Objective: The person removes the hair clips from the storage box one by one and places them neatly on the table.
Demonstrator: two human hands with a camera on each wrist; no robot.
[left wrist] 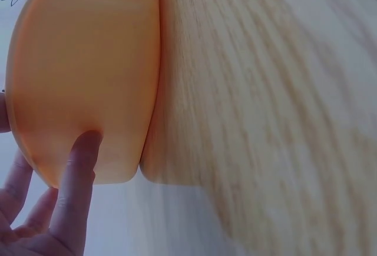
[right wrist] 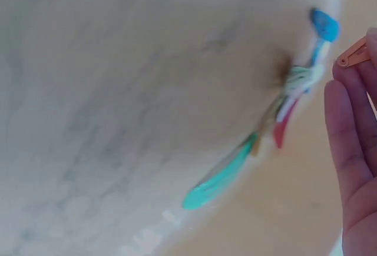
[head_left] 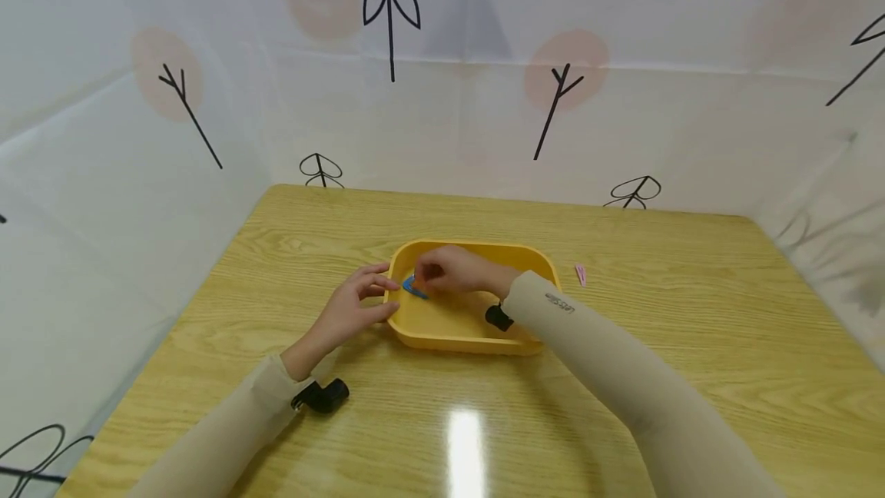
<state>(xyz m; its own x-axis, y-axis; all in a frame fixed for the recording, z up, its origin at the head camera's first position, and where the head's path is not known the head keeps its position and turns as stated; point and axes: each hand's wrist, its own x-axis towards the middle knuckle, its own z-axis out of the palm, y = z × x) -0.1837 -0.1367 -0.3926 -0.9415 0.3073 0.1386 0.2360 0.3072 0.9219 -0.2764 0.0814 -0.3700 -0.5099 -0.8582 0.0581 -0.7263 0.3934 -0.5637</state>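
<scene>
A yellow plastic basin (head_left: 449, 344) stands on the wooden table. At its left end my left hand (head_left: 353, 302) holds the wall, some fingertips over the rim and others against the outside, where one finger (left wrist: 82, 156) presses. Inside the basin, my right hand (head_left: 452, 269) hovers toward the left end, next to a blue hair clip (head_left: 415, 288). Between thumb and fingers it pinches an orange snap hair clip (right wrist: 355, 54). Blurred clips lie beyond it in the right wrist view, among them a teal one (right wrist: 218, 179) and a red one (right wrist: 284, 126).
A pink hair clip (head_left: 581, 275) lies on the table (head_left: 664, 313) just right of the basin. White cloth (head_left: 470, 129) with printed flowers hangs behind the table and at the sides. Small black cameras (head_left: 330, 396) are strapped to both wrists.
</scene>
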